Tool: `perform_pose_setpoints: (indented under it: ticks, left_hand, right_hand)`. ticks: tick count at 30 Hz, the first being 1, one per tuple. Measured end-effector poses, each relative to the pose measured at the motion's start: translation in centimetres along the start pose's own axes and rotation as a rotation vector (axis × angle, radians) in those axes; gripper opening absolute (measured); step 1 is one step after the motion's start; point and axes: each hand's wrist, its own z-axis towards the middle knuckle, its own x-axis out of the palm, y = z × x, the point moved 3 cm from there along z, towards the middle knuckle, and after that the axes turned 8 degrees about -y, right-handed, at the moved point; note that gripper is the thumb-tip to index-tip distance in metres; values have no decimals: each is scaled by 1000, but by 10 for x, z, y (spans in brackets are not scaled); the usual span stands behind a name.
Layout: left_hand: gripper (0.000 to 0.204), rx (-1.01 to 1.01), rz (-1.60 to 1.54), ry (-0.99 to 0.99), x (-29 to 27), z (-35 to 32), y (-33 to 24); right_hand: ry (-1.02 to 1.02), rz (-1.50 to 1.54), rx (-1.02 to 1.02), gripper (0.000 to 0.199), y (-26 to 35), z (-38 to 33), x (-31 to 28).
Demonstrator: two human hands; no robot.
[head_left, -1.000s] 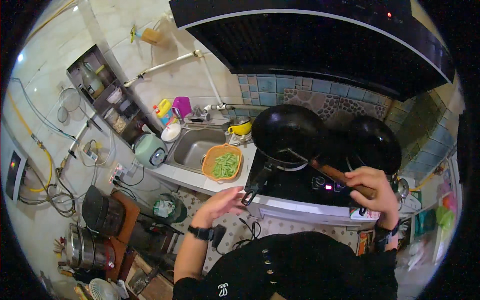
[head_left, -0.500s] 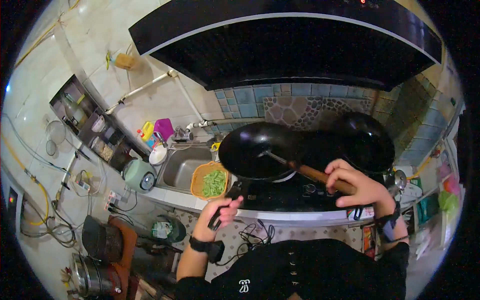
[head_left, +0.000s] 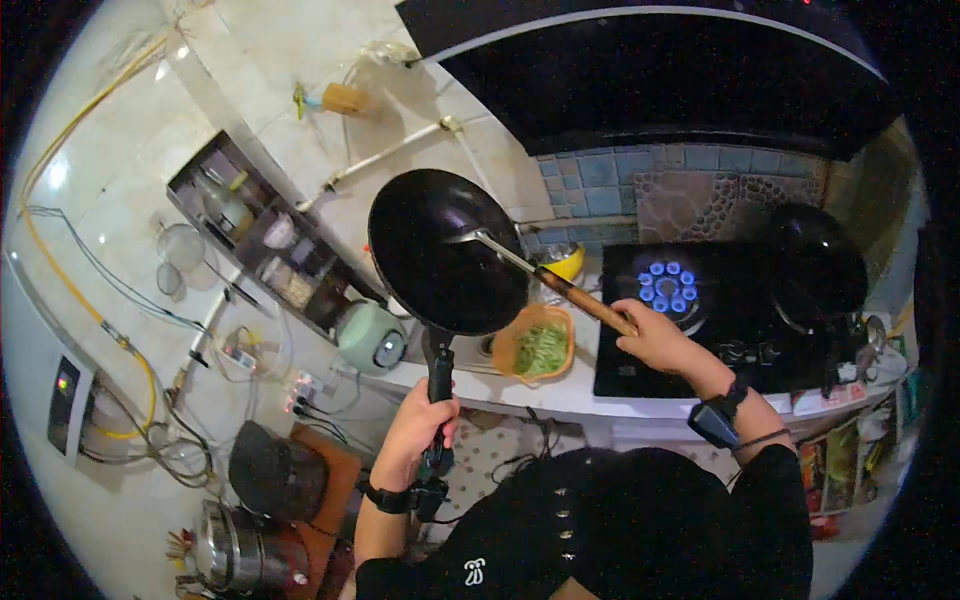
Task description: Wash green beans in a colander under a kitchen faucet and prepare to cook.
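My left hand is wrapped round the black handle of a wok, lifted off the stove and held tilted above the sink area. In my right hand is the wooden handle of a spatula. Its metal end reaches into the wok, whose dark inside shows no food I can make out. Beside the wok, partly under its rim, stands an orange basket of cut green vegetables. Blue flames burn on the bare left burner of the black gas stove.
A second dark wok sits on the right burner. Left of the basket are a green rice cooker and a dark wall shelf with jars. A yellow bowl stands behind the basket. The range hood hangs low over the stove.
The wok has left the burner and moved left over the sink, uncovering the flames. My right hand and the spatula have moved left with it. The view has shifted left.
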Motion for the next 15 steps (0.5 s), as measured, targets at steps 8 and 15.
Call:
perform_pose_setpoints:
  ticks: [8, 15]
  left_hand:
    - [14, 321, 386, -285, -73, 62, -7]
    - [18, 455, 603, -421, -119, 142, 54]
  right_hand:
    - [-5, 183, 121, 40, 43, -22, 14]
    - [-191, 302, 224, 41, 49, -95, -7]
